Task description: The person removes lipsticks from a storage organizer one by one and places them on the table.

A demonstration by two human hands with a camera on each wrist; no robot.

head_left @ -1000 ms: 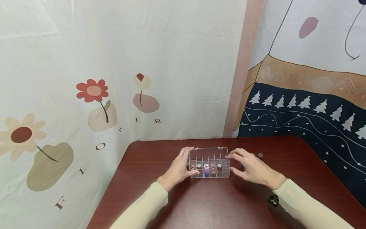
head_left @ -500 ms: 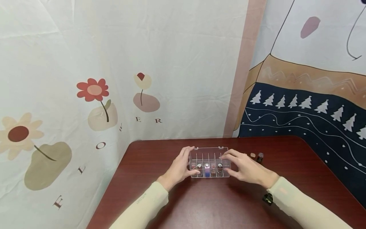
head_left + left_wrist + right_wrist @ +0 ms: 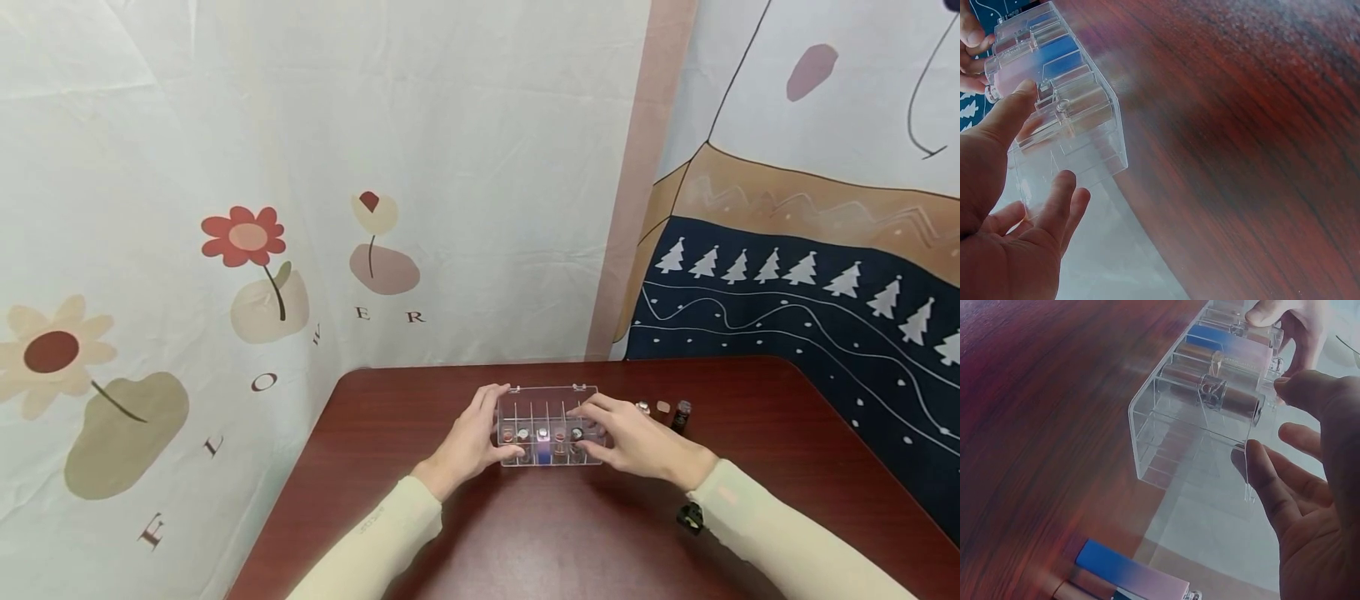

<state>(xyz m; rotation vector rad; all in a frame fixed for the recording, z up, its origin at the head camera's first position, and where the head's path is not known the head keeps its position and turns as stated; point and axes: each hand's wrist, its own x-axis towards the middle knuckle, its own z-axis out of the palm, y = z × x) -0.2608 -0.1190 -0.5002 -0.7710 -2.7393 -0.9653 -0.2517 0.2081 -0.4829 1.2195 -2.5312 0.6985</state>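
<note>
A clear divided lipstick organizer point(image 3: 551, 398) stands on the table, with several lipsticks upright in its front row. A blue-to-pink lipstick point(image 3: 543, 450) sits mid-row; a dark-topped lipstick point(image 3: 577, 436) is near the right end. My left hand point(image 3: 465, 442) grips the organizer's left end, thumb in front and fingers round the side. Over the right end, my right hand point(image 3: 637, 437) has its thumb and fingers apart. In the right wrist view, one fingertip point(image 3: 1255, 451) meets the clear rim, and the thumb is close to a lipstick's end point(image 3: 1259, 411).
To the right, partly behind my right hand, lie a dark lipstick point(image 3: 681, 416), a peach-topped one point(image 3: 663, 407) and a silver-topped one point(image 3: 642, 407). Another blue-to-pink lipstick point(image 3: 1132, 570) shows in the right wrist view. Printed cloth point(image 3: 495, 183) hangs behind the reddish-brown table point(image 3: 525, 533).
My right hand has shifted left over the organizer's right end, uncovering more of the lipsticks on the table beyond it. The left hand and the organizer stay in place.
</note>
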